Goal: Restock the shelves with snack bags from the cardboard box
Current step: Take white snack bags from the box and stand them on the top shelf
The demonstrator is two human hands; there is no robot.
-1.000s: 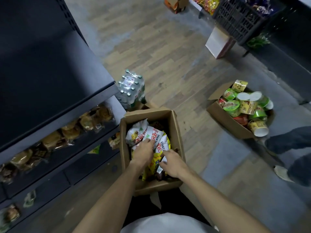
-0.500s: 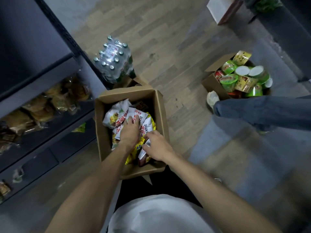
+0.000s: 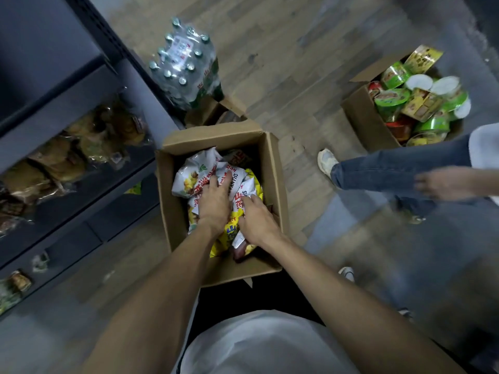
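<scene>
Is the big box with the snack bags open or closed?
Open. The cardboard box has its top flaps folded back, so the snack bags inside show, and the left hand and right hand reach in.

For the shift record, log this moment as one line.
step: gathering bags | left hand: on white bags | right hand: on yellow bags | box: stocked | shelves: none placed

An open brown cardboard box stands on the floor near the middle of the scene, flaps up, just right of the dark shelves. Inside lies a crumpled heap of snack bags, white with red lettering toward the far left, yellow toward the near side. The shelves at left carry clear-wrapped brownish packets on the upper tier, with a few more lower down.
</scene>
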